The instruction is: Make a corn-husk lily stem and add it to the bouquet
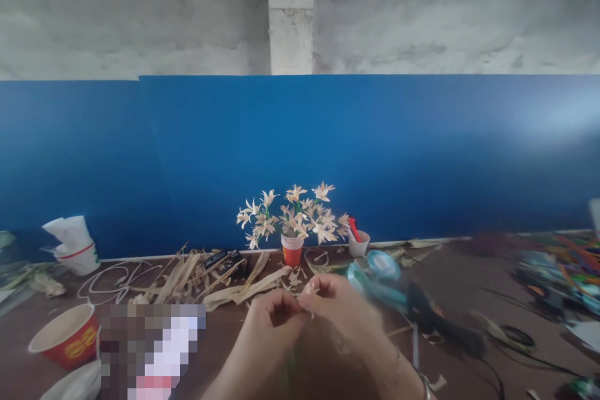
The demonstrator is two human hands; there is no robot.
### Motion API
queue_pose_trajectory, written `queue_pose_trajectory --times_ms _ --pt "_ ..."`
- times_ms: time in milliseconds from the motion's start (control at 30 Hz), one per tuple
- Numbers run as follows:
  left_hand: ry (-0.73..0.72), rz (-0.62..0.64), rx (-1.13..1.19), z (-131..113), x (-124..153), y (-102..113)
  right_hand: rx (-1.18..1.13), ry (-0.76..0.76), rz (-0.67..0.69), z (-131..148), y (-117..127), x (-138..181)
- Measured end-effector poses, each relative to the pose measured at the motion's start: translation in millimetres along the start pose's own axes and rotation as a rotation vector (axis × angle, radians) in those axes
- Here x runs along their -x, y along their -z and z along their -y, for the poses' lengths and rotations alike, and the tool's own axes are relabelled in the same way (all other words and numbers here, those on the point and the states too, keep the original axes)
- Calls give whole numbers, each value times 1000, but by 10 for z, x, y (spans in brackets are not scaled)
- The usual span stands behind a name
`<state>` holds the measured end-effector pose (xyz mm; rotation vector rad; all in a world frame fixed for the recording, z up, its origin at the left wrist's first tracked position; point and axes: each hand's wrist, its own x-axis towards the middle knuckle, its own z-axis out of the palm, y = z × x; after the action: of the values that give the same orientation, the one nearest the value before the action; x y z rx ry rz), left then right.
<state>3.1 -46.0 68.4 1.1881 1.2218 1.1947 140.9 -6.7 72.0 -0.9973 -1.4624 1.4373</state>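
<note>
My left hand (274,319) and my right hand (340,303) meet above the brown table, thumbs and forefingers pinched close together. A small pale piece (308,289), resembling a thin petal or strip, shows at the fingertips of my right hand. Whatever the left fingertips grip is hidden, though they touch or nearly touch the same spot. Below the hands runs a faint, blurred green streak (291,362), possibly a stem. Just beyond stands a red and white paper cup (292,252) full of pale, lily-like flowers (295,219) on green stems.
Dry husk strips (182,278) and a white cable (117,281) lie left. A red paper bowl (70,340) sits nearer. Right are turquoise ribbon rolls (383,264), a blurred dark tool (440,322) with a cord, and a white cup (359,245). A blue panel (375,137) stands behind.
</note>
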Motion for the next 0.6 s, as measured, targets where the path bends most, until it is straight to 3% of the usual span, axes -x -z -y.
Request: queue_pose_trajectory --times_ms 133,300,467,600 --pt "-85 -45 -7 -9 17 10 -16 15 37 14 -5 11" --pt "16 -36 157 -22 1 70 -125 10 236 -4 -24 9" --pt "42 -11 276 6 -24 114 -90 -150 189 14 -41 7" --pt "64 -9 342 -20 -11 115 -109 -148 193 -56 -28 -22"
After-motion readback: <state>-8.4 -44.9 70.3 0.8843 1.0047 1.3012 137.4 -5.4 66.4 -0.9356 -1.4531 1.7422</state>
